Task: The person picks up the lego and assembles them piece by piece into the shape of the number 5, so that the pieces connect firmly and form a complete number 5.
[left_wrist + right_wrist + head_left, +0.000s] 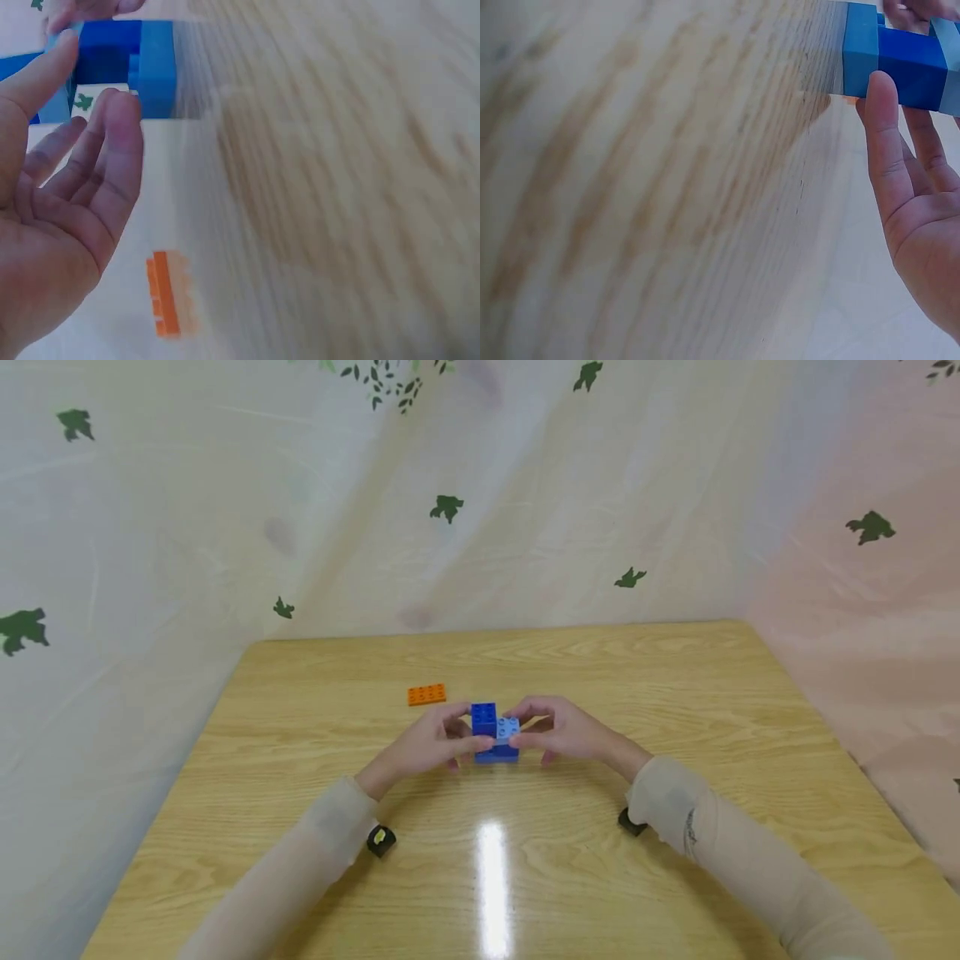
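Note:
A small stack of toy building bricks (497,757) stands on the table between both hands. It has a light blue base, a dark blue brick (913,66) above that, and a light blue brick (507,727) on top at the right. A darker blue brick (483,717) rises highest at the left. An opening through the stack shows in the left wrist view. My left hand (430,743) pinches the upper part of the stack from the left, thumb in front. From the right, my right hand (573,729) pinches the upper light blue brick, thumb in front and index finger behind.
A flat orange brick (427,695) lies on the wooden table (600,877), behind and left of the stack. A cloth backdrop (525,568) with green bird shapes hangs along the table's far edge and both sides.

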A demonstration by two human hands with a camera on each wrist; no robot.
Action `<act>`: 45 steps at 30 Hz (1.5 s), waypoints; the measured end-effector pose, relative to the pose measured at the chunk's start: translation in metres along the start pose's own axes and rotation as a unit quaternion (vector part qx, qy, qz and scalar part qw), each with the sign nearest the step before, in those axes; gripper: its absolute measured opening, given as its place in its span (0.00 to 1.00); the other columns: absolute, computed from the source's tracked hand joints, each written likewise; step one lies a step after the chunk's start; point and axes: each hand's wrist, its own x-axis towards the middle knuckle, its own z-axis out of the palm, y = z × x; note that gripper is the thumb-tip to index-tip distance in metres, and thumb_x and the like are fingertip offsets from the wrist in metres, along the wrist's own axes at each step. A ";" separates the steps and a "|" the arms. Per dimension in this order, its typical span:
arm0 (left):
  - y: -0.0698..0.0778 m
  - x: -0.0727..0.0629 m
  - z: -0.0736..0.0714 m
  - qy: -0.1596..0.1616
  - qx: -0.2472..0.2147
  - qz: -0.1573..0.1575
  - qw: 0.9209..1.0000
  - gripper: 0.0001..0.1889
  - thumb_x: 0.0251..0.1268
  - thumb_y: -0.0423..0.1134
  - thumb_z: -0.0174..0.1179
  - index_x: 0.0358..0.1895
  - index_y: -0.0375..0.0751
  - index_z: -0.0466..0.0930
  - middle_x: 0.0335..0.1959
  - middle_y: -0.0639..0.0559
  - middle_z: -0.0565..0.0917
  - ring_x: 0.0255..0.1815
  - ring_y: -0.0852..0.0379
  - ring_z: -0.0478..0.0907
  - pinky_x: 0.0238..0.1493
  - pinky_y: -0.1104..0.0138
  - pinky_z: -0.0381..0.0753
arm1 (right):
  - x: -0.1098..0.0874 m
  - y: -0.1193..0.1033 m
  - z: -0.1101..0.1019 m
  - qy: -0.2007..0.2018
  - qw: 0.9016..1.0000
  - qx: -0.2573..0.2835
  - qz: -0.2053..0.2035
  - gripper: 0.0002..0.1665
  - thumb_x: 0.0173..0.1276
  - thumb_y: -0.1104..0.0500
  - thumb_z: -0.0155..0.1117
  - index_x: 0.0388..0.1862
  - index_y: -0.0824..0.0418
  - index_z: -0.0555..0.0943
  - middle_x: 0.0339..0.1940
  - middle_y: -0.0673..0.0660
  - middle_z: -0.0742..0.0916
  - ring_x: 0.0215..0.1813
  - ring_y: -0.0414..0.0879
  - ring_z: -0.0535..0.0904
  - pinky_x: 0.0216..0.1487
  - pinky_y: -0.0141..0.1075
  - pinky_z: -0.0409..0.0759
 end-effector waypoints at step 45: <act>-0.027 0.006 -0.068 0.077 0.127 -0.177 0.973 0.23 0.76 0.37 0.60 0.67 0.31 0.66 0.39 0.40 0.77 0.25 0.54 0.76 0.28 0.65 0.84 | -0.004 -0.001 -0.001 0.002 1.000 -0.007 0.007 0.23 0.71 0.53 0.71 0.63 0.55 0.79 0.57 0.59 0.81 0.53 0.56 0.84 0.33 0.51 0.87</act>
